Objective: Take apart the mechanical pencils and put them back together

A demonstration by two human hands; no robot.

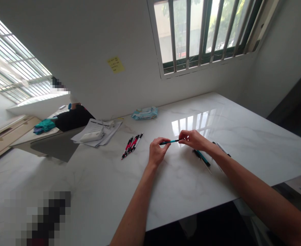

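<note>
Between my two hands, a blue and black pen (173,141) is held roughly level above the marble-patterned table (181,194). My left hand (158,150) pinches its left end between thumb and fingers. At the other end, the fingertips of my right hand (192,139) close around the dark tip. Below my right hand lie a teal and black pen part (203,158) and a thin pale refill (206,166). A white and black pen part (223,149) shows beyond my right forearm, partly hidden. Left of my left hand, several red, black and white pens (131,146) lie side by side.
A light-blue wipes packet (144,113) sits by the wall. Papers (109,131) with a white case (92,136) on top lie at the left. A yellow note (116,64) is stuck on the wall near the barred window (201,34). A person in dark clothing (73,116) is at the far left.
</note>
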